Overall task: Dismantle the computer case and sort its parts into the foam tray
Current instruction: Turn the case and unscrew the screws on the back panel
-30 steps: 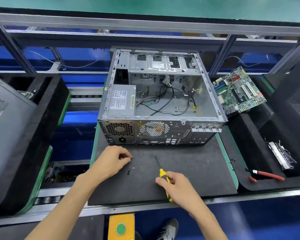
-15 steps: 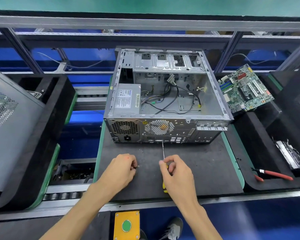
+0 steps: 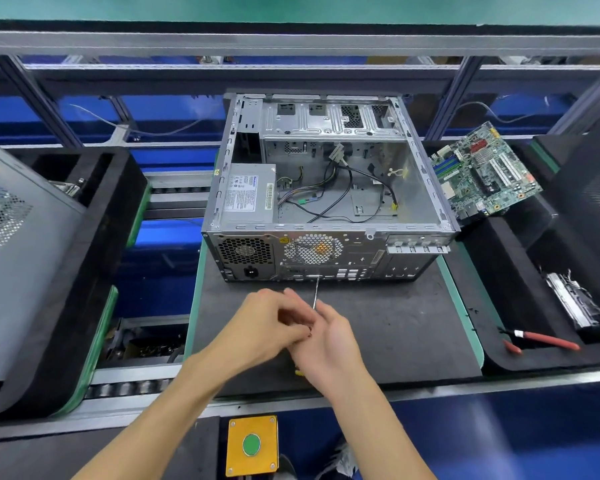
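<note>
- Computer case [image 3: 329, 188] lies on its side, open face up, at the far end of a dark foam mat [image 3: 395, 327] on the workbench, with its back panel of vents and ports turned toward the person.
- Inside the case, a grey power supply [image 3: 248, 194] sits in the near left corner, and loose cables [image 3: 340, 192] trail across the bare metal floor.
- Left hand [image 3: 264, 327] hovers over the mat just in front of the case, fingers curled inward with the tips meeting the right hand; I cannot tell whether it holds anything.
- Right hand [image 3: 329, 344] touches the left hand and grips a screwdriver [image 3: 315, 292], whose thin metal shaft rises from between the hands toward the back panel; a sliver of yellow handle shows beneath the hand.
- Green motherboard [image 3: 482, 171] leans tilted at the far end of the black foam tray [image 3: 499, 271], just to the right of the case.
- In the same tray, a bundle of metal parts [image 3: 575, 303] lies in a recess, and red-handled pliers [image 3: 541, 339] rest near its front edge.
- Grey panel [image 3: 18, 258] rests on another black tray on the left.
- Yellow box with a green button [image 3: 252, 445] sits below the bench edge.
</note>
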Demonstrator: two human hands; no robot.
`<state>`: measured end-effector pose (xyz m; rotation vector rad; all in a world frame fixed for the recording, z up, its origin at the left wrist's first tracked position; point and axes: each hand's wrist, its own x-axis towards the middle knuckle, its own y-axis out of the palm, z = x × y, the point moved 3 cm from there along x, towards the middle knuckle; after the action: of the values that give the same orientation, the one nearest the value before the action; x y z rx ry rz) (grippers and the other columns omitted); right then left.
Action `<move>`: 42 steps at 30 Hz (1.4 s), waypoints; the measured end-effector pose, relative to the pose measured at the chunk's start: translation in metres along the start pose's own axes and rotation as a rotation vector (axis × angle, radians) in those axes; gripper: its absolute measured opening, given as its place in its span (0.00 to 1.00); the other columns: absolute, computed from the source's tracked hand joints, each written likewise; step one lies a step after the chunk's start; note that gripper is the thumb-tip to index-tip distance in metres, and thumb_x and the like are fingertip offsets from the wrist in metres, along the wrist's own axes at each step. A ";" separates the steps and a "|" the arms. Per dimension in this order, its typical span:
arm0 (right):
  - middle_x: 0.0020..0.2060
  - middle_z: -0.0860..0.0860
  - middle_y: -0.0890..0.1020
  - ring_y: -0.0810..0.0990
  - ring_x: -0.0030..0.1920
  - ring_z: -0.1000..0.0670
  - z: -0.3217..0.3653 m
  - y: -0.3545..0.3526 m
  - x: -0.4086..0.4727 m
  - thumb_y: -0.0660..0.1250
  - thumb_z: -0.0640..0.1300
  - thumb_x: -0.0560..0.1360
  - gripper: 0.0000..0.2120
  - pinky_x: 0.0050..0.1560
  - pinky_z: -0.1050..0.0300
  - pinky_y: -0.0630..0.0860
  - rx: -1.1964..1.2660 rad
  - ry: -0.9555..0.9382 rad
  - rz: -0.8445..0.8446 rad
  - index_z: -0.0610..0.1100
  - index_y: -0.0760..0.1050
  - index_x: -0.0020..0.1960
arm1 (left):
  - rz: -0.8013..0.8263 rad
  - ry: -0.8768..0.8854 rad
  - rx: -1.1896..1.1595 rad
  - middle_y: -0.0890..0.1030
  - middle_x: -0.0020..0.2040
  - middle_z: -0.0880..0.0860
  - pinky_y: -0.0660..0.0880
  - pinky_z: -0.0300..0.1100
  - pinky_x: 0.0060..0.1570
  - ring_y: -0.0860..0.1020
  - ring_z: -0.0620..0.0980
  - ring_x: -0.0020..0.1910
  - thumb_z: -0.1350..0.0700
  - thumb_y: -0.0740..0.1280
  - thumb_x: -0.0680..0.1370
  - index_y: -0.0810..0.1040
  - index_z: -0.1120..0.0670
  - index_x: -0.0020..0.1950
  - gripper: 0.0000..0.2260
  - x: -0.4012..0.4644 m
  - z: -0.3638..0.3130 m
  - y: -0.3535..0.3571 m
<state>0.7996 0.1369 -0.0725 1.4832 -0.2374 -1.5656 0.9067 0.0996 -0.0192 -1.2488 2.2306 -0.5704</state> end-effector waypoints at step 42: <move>0.25 0.54 0.62 0.58 0.23 0.55 0.297 -0.156 -0.056 0.57 0.41 0.83 0.17 0.24 0.62 0.56 -0.537 -0.464 -0.634 0.46 0.67 0.35 | 0.187 0.117 0.073 0.81 0.40 0.43 0.70 0.31 0.41 0.78 0.41 0.40 0.62 0.62 0.78 0.80 0.45 0.44 0.13 0.133 -0.141 0.158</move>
<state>0.4592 0.1309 -0.0673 0.7847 0.4107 -2.2478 0.6579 0.0766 -0.0326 -0.9804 2.3682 -0.6605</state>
